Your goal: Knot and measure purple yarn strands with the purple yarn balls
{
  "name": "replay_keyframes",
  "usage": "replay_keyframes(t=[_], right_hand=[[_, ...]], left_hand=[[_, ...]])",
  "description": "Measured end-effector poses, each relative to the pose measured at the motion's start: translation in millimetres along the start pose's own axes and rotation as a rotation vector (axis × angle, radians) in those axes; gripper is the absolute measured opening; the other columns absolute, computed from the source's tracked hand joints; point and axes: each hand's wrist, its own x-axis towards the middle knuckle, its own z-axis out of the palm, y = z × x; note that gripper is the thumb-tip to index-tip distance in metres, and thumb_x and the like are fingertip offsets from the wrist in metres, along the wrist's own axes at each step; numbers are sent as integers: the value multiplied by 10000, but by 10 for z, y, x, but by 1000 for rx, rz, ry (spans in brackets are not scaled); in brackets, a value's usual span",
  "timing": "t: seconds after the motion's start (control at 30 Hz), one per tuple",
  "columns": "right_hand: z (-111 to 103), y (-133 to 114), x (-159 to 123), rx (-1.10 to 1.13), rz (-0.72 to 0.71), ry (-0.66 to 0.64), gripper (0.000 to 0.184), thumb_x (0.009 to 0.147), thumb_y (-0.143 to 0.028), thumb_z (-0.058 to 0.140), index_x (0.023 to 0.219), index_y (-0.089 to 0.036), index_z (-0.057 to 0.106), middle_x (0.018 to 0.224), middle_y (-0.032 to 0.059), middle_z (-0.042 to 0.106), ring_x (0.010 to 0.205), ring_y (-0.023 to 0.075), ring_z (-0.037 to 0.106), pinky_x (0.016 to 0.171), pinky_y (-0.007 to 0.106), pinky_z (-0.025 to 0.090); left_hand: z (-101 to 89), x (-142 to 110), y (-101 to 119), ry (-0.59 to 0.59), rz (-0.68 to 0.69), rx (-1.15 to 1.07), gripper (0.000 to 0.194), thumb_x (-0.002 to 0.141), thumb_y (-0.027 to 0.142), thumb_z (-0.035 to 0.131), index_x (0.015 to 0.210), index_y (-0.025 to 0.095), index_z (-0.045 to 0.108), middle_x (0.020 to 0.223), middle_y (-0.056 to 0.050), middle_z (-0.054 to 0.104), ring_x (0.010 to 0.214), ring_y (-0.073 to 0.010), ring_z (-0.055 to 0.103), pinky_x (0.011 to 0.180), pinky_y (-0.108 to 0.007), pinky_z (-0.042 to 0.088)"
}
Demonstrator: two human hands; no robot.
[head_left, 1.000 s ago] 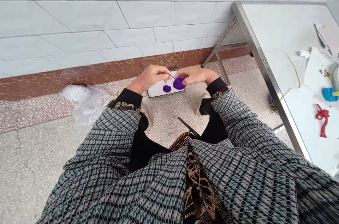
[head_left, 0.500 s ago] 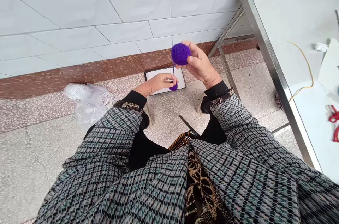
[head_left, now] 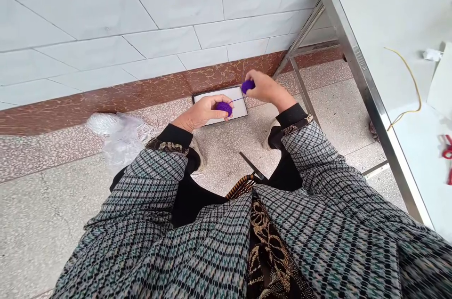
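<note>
My left hand (head_left: 206, 110) is closed around a small purple ball of yarn (head_left: 224, 109), which shows at the fingertips. To its right, my right hand (head_left: 264, 86) grips another purple yarn ball (head_left: 247, 86), partly covered by the fingers. A single purple strand (head_left: 238, 100) runs between the two balls. Both hands are held in the air over a white, dark-edged tray or box lid (head_left: 241, 107) lying on the floor by the wall.
White yarn (head_left: 102, 124) and a clear plastic bag (head_left: 122, 146) lie on the floor at left. A metal-framed table (head_left: 367, 77) stands at right, with a yellow cord (head_left: 411, 77) and a red knotted cord (head_left: 447, 150) on top. A woven black-and-gold item (head_left: 243, 186) sits by my lap.
My right hand has lowered and turned over, carrying its ball down and slightly right. The strand, upright before, now slopes sideways. My left hand has turned, and more of its ball shows.
</note>
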Motion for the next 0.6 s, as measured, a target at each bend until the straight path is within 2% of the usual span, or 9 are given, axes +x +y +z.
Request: replay_keyframes(t=[0.07, 0.13, 0.17, 0.23, 0.33, 0.43, 0.53, 0.6], right_hand=[[-55, -60, -100, -41, -7, -289, 283, 786, -32, 770, 1033, -161, 718, 1022, 74, 739, 938, 234, 661, 934, 362, 549], [-105, -117, -172, 84, -50, -515, 277, 778, -30, 765, 1019, -167, 755, 1003, 53, 764, 913, 210, 675, 885, 319, 559], [-125, -136, -196, 199, -69, -587, 284, 779, -34, 759, 1030, -167, 762, 1015, 47, 772, 911, 196, 683, 862, 295, 572], [-149, -152, -227, 479, -81, -653, 316, 782, -59, 741, 1081, -162, 748, 1060, 46, 772, 917, 172, 701, 807, 254, 600], [-148, -145, -248, 823, -48, -654, 400, 779, -106, 716, 1175, -153, 689, 1078, 54, 749, 864, 154, 712, 680, 216, 610], [-106, -154, -248, 1034, -25, -603, 408, 840, -172, 721, 1238, -159, 631, 1042, 50, 725, 819, 146, 696, 587, 188, 576], [-31, -200, -224, 1159, 30, -469, 342, 978, -366, 751, 1225, -187, 597, 988, 33, 676, 782, 132, 653, 539, 165, 524], [28, -241, -202, 1173, 72, -363, 407, 1001, -495, 787, 1191, -205, 573, 965, 17, 634, 748, 116, 615, 533, 155, 498]], left_hand=[[-30, -29, 7, 54, 48, -46, 454, 685, 258, 947, 1054, 150, 706, 1013, -77, 754, 829, -191, 727, 777, -351, 637], [-53, -49, 7, 85, 100, -87, 484, 683, 224, 944, 1087, 160, 686, 1037, -72, 756, 870, -192, 737, 796, -346, 643], [-61, -56, 8, 100, 125, -104, 481, 686, 214, 941, 1087, 163, 682, 1050, -73, 759, 892, -194, 744, 809, -344, 645], [-70, -66, 19, 139, 161, -131, 455, 681, 205, 938, 1062, 165, 691, 1086, -79, 764, 925, -194, 752, 843, -344, 648], [-68, -76, 47, 186, 176, -142, 442, 643, 193, 946, 1029, 166, 733, 1122, -73, 761, 928, -186, 753, 873, -344, 649], [-62, -84, 59, 198, 165, -153, 510, 641, 199, 947, 1116, 179, 761, 1103, -61, 767, 907, -180, 755, 848, -327, 648], [-63, -90, 46, 176, 175, -200, 656, 683, 259, 951, 1289, 206, 704, 1053, -59, 786, 903, -196, 770, 755, -290, 634], [-61, -94, 39, 156, 173, -236, 647, 720, 336, 951, 1288, 212, 669, 1016, -68, 795, 870, -201, 772, 672, -265, 606]])
